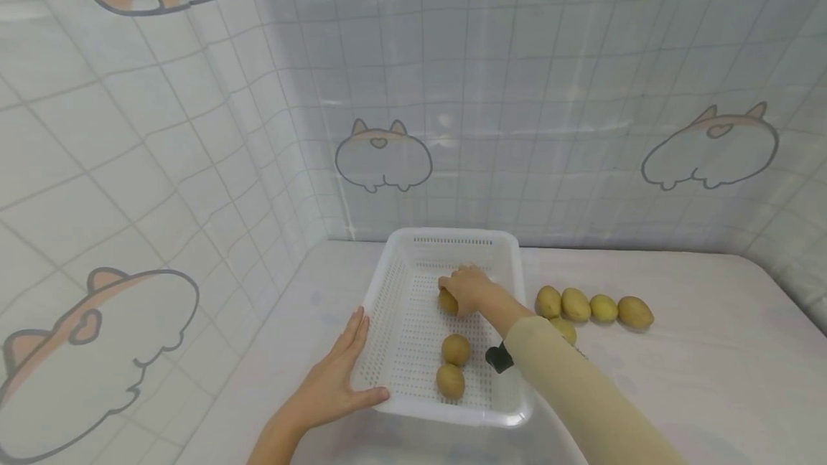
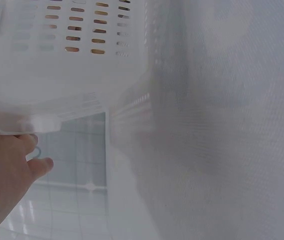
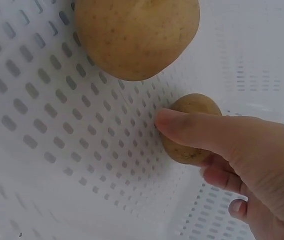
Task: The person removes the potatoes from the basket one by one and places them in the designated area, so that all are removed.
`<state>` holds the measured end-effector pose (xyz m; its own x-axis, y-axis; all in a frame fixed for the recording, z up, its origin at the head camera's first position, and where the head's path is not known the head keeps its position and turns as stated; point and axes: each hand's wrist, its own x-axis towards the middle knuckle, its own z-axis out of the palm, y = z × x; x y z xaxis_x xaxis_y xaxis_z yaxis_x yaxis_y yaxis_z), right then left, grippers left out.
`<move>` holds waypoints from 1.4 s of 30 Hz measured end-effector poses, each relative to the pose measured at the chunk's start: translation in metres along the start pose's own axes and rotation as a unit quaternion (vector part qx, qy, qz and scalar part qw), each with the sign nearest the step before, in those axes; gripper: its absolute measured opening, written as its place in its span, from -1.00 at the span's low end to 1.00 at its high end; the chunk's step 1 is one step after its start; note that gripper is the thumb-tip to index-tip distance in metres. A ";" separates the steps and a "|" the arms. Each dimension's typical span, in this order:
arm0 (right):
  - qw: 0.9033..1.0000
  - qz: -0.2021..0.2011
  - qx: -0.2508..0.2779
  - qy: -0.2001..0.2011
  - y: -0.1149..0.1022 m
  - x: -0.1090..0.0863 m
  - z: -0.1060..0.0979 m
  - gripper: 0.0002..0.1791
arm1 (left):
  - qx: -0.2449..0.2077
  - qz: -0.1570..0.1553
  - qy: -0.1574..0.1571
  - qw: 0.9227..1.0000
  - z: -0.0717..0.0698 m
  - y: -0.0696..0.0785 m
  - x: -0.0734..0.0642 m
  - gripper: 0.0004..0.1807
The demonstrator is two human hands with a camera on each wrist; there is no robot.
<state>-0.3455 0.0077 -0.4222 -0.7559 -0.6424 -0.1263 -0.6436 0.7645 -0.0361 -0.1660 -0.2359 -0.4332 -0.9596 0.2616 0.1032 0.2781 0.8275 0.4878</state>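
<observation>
Inside the white perforated plastic basket (image 1: 403, 350), my right hand (image 1: 470, 289) grips a potato (image 1: 447, 301); the right wrist view shows the thumb across this potato (image 3: 189, 150) and the fingers around its far side, close over the basket floor. Two more potatoes, a nearer one (image 1: 450, 382) and one just behind it (image 1: 456, 349), lie in the basket toward its near side. My left hand (image 1: 332, 379) rests on the basket's near left corner, thumb along the front rim and fingers straight along the left side. In the left wrist view, that hand (image 2: 4, 175) lies against the basket's outside.
Right of the basket, several potatoes lie on the pale tabletop (image 1: 698, 350), including a larger one (image 1: 636, 313) at the row's right end. One potato (image 1: 564, 331) is partly behind my right sleeve. A tile-patterned curtain (image 1: 549, 128) with cartoon animals stands behind and at the sides.
</observation>
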 end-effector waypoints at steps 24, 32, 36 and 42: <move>0.980 -0.023 0.087 0.179 -0.006 -0.007 -0.029 -0.36 | 0.007 0.006 0.012 1.000 0.000 0.000 -0.001 0.26; 0.953 -0.046 0.151 0.258 -0.007 -0.024 -0.048 -0.30 | 0.009 0.004 0.009 1.000 -0.002 0.000 -0.001 0.26; 0.943 -0.053 0.163 0.285 -0.008 -0.031 -0.054 -0.29 | 0.007 0.007 0.008 1.000 -0.003 0.000 -0.001 0.27; 0.927 -0.057 0.171 0.329 -0.007 -0.043 -0.058 -0.27 | 0.003 0.007 0.004 1.000 -0.002 0.002 -0.001 0.26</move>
<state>-0.3157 0.0269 -0.3594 -0.6672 -0.5278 0.5256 -0.7332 0.5899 -0.3383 -0.1646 -0.2355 -0.4305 -0.9559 0.2692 0.1170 0.2917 0.8269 0.4807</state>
